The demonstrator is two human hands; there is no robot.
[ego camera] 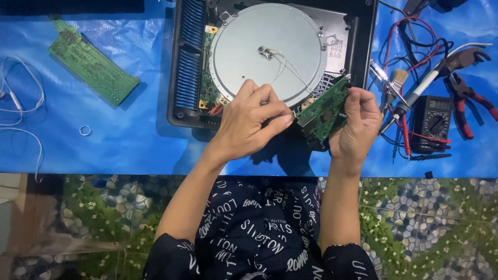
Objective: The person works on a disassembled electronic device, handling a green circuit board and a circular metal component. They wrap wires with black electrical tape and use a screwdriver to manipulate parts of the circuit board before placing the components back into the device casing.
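Both hands, left hand and right hand, grip green circuit board over blue sheet

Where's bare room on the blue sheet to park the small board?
Widest bare patch: the blue sheet between the long green circuit board and the opened cooker housing, with only a small ring in it. The right side is crowded: multimeter, pliers, soldering iron, tangled leads. Both hands, left hand and right hand, grip the small board.

Open blue sheet toward nine o'clock, up to the loose green board. Blocked at three o'clock by multimeter, pliers and tangled wires; at twelve by the opened cooker housing.
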